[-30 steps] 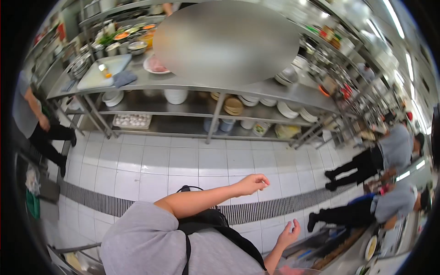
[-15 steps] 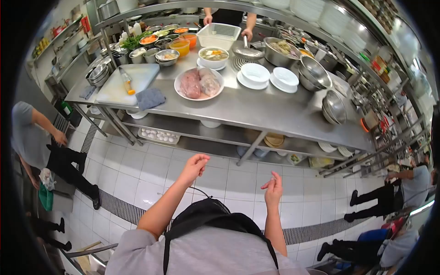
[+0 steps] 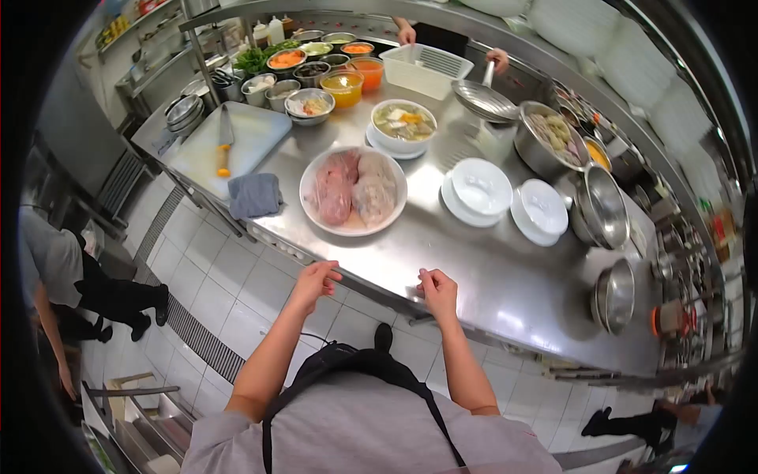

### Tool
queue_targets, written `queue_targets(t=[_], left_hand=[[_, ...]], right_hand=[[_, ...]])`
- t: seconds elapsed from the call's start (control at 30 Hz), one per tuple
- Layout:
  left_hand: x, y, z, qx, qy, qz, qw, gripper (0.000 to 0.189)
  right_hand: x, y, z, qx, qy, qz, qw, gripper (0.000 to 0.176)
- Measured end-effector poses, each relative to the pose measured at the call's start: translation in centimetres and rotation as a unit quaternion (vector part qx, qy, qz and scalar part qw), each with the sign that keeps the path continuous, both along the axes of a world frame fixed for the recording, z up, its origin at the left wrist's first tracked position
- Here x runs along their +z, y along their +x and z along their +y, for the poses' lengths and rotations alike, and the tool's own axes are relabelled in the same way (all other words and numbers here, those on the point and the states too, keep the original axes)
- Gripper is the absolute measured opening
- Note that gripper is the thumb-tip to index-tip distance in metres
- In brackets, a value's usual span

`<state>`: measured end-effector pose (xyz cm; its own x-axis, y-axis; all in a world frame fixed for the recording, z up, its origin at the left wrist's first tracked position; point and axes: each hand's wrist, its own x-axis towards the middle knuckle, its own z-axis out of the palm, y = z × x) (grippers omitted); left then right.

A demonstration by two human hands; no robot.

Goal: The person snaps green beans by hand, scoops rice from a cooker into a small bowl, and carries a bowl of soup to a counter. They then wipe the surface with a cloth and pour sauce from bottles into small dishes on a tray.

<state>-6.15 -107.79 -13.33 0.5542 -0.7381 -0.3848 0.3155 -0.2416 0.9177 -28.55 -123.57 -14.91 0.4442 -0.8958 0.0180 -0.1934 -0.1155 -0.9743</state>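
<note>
My left hand is at the near edge of the steel table, fingers loosely stretched and apart, holding nothing. To its right, at the same edge, my right hand has its fingers curled in, with nothing seen in them. Just beyond my hands stands a white dish with raw meat: a pinkish-red piece on the left and a paler one on the right, seemingly in clear plastic. Behind it a white bowl of soup rests on a plate. White bowls on plates stand right of the dish.
On the left lie a cutting board, a knife with a yellow handle and a grey cloth. Steel bowls stand at the right. Across the table, another person's hand holds a strainer by a white basket.
I have come closer to the table, and my view has turned. My hands have moved from over the floor to its near edge. My right fingers have curled in.
</note>
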Motion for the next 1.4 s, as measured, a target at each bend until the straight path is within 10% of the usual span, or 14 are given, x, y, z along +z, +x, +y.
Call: queue_targets(t=[0.23, 0.6, 1.4], left_hand=[[-3.9, -0.8, -9.6, 0.107, -0.126, 0.317, 0.934, 0.033], [-3.7, -0.8, -11.6, 0.300, -0.067, 0.225, 0.925, 0.027], [-3.5, 7.2, -10.5, 0.292, -0.074, 0.173, 0.938, 0.032]], right_hand=[[-1.5, 11.6, -16.2, 0.032, 0.097, -0.083, 0.991, 0.025], [-3.1, 25.0, -25.5, -0.094, 0.421, -0.236, 0.871, 0.027], [-2.2, 20.1, -21.6, -0.097, 0.379, -0.168, 0.905, 0.022]])
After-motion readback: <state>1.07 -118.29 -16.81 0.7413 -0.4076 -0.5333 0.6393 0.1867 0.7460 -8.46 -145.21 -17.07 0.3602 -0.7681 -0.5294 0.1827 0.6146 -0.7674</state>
